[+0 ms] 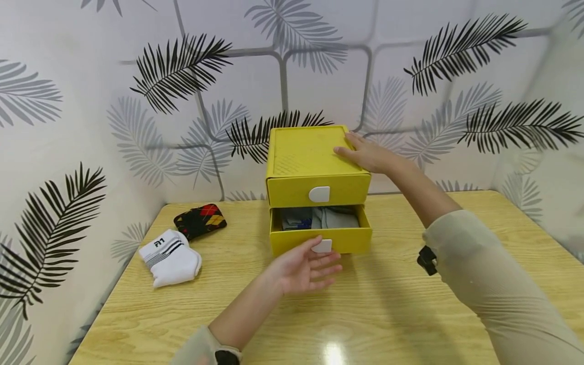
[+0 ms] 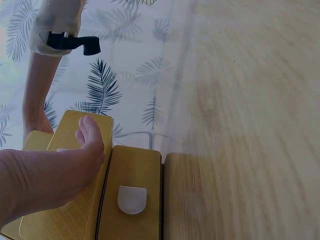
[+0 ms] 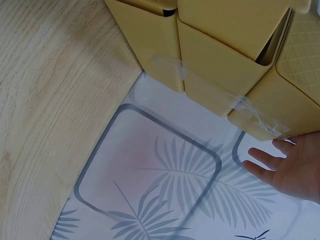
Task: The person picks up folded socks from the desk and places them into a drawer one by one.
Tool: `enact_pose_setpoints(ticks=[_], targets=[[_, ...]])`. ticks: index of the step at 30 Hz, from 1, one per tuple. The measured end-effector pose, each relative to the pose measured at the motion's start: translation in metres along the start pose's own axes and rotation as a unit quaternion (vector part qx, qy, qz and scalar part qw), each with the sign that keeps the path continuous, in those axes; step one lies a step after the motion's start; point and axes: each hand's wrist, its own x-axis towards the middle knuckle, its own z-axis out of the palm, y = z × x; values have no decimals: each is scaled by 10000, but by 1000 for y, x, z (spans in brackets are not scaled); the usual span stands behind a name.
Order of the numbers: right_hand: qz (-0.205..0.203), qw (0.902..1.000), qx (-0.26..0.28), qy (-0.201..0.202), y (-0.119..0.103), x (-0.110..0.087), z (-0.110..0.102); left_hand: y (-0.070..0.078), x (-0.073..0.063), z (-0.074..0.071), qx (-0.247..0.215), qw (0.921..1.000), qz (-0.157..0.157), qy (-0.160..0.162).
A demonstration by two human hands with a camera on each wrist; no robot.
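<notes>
A yellow drawer box (image 1: 310,149) stands at the back of the table, and its lower drawer (image 1: 289,242) is pulled partway out. Folded grey socks (image 1: 335,218) lie inside that drawer, one with a blue patch. My left hand (image 1: 303,268) is in front of the lower drawer, its thumb beside the white handle (image 1: 323,246) and its fingers extended. The upper drawer (image 1: 292,191) is closed. My right hand (image 1: 367,153) rests on the top right edge of the box with fingers spread; in the right wrist view, that hand (image 3: 295,167) is at the box's taped side.
To the left of the box lie a folded pair of white socks (image 1: 175,263) with dark stripes and a folded black argyle pair (image 1: 201,221) with red and yellow diamonds. A leaf-patterned wall covering (image 1: 319,91) rises behind the wooden table (image 1: 410,304).
</notes>
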Motion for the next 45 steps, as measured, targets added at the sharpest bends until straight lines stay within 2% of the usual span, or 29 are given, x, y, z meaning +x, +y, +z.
enact_pose_setpoints(ticks=[6, 13, 21, 25, 29, 33, 38, 45], targets=[[26, 10000, 6, 10, 1, 0, 0, 10, 14, 0, -183, 9996, 38, 203], [-32, 10000, 53, 50, 3, -2, -1, 20, 29, -2, -429, 9988, -87, 229], [-1, 9999, 95, 95, 1, -2, -1, 30, 39, -4, -580, 9975, -80, 400], [3, 9999, 72, 117, 1, -2, -1, 32, 43, -8, -524, 9980, -76, 355], [4, 9999, 41, 130, 1, -2, -1, 27, 44, -14, -243, 9995, -87, 169], [-52, 9999, 63, 111, 3, -1, 0, 13, 46, -24, -22, 9996, -260, 138], [-97, 9999, 119, 79, 4, 1, 0, -3, 51, -33, -251, 9971, -537, 469], [-62, 9998, 179, 63, 3, -1, -1, -6, 59, -33, -746, 9922, -402, 918]])
